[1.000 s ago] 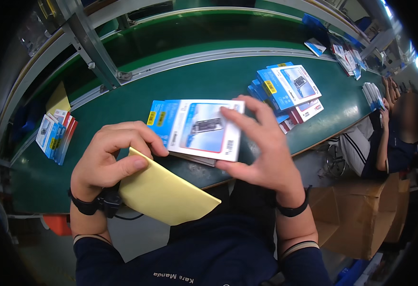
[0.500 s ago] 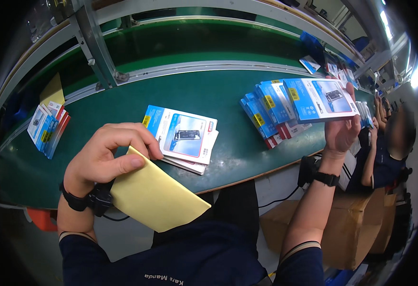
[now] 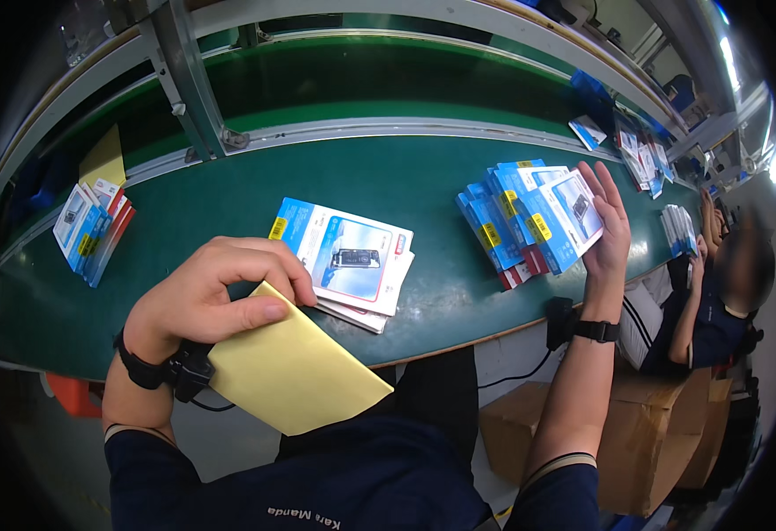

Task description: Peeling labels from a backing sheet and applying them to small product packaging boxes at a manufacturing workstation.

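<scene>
My left hand [image 3: 228, 288] is closed, thumb and fingers pinching the top corner of a yellow paper sheet [image 3: 299, 372] that hangs over the table's front edge. Just right of its knuckles lies a small stack of flat blue-and-white boxes [image 3: 352, 257], the top one printed with a picture of an electronic part. On the right, my right hand [image 3: 611, 230] has its fingers stretched out and its palm against the right edge of a flat box [image 3: 569, 217]. This box rests on a skewed pile of similar boxes [image 3: 494, 230] with yellow labels.
At the far left, more boxes [image 3: 87, 230] lean together beside another yellow sheet [image 3: 104, 159]. A metal rail [image 3: 317, 131] bounds the green table [image 3: 228, 195]. A cardboard box [image 3: 618, 434] stands below right. Beyond it, a person [image 3: 698, 310] handles boxes [image 3: 678, 232].
My right hand has brought the flat box down and left onto the pile, and its fingers have straightened. The left hand still pinches the yellow sheet, nearly unmoved.
</scene>
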A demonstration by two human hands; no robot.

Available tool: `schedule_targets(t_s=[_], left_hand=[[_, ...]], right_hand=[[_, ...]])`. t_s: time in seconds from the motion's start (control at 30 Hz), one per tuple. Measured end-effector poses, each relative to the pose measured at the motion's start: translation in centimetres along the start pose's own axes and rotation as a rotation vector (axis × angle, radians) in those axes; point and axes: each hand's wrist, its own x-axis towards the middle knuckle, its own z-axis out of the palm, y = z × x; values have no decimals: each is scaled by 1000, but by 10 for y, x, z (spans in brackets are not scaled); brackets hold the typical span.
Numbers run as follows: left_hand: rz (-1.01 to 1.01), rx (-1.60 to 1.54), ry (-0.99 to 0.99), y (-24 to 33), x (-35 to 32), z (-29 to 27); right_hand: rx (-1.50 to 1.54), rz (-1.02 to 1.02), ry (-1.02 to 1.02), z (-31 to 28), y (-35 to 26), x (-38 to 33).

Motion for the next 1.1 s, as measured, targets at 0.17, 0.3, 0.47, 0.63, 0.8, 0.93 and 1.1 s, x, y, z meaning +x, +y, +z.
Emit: schedule_targets(t_s=[0.17,0.3,0.47,0.63,0.8,0.93,1.1], left_hand=[[1,7,-57,-2,1,-2],[-9,12,-3,-3,2,3],[-20,2,12,-4,1,6],[2,1,-8,-4,0,6],[23,4,-35,-5,-1,5],[-27,-23,51,-3,-2,10],[-218,-114,147,-1,0,15]], right_hand=[[-110,12,140,16,0,4],[-370,-29,134,13,-3,2],[-543,-14,201,26,-5,0],[-654,-26,249,37,-7,-4],[-845,-59,116,32,-9,-3],[-779,-100,104,28,-5,-2],[-865,-546,271,75,-21,-36]])
